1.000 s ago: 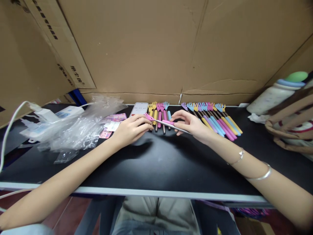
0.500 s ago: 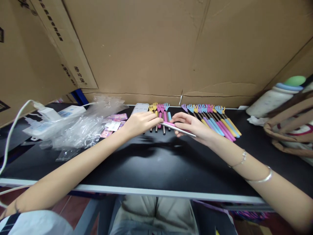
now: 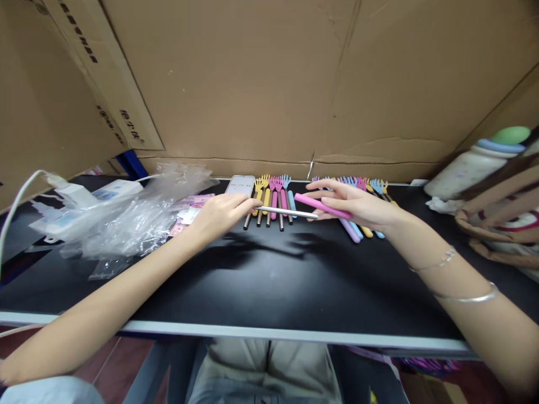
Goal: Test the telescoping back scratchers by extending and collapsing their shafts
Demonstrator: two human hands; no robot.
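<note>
My left hand (image 3: 225, 215) is closed on one end of a slim silver metal rod (image 3: 282, 211), which points right above the table. My right hand (image 3: 364, 205) holds a pink tube-shaped handle (image 3: 324, 206), tilted down to the right, its fingers partly spread. The rod's right end reaches the fingertips of that hand; whether they touch it I cannot tell. Behind the rod lie several back scratchers (image 3: 274, 197) with small hand-shaped heads in yellow, pink and blue. More back scratchers (image 3: 350, 230) lie under and behind my right hand, partly hidden by it.
Clear plastic bags (image 3: 135, 224) and pink printed cards (image 3: 179, 224) lie at left, beside a white power strip (image 3: 63, 224). A phone (image 3: 241, 184) showing a timer lies at the back. On the right are a bottle (image 3: 458, 168) and a brown bag (image 3: 475, 224). Cardboard (image 3: 252, 84) walls the back.
My right hand has moved right with the pink handle, and my left hand slightly left with the rod. The rod and handle, close together before, are now farther apart.
</note>
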